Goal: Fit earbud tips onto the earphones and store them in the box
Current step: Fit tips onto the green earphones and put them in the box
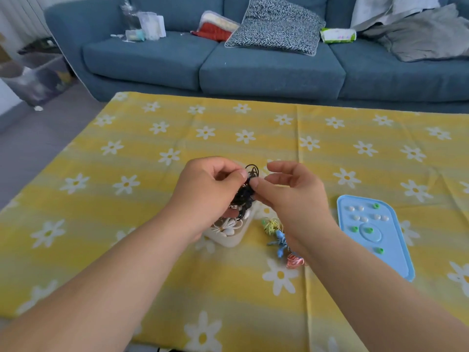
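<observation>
A coiled black earphone (pixel 245 193) hangs above the white box (pixel 232 237). My left hand (pixel 208 186) grips its bundle of wire. My right hand (pixel 289 194) pinches the wire near the top with thumb and forefinger. White earphones (pixel 227 228) lie inside the box, partly hidden by my left hand. Beside the box on the cloth lie a yellow-green earphone (pixel 271 224), a blue earphone (pixel 280 241) and a pink earphone (pixel 294 260). The light blue tray (pixel 398 255) at the right carries several white and green earbud tips (pixel 360 218).
A yellow cloth with white daisies (pixel 177 138) covers the table. Behind it stands a blue sofa (pixel 266 69) with cushions, a tissue pack and plastic containers. A storage bin (pixel 35 80) sits on the floor at the far left.
</observation>
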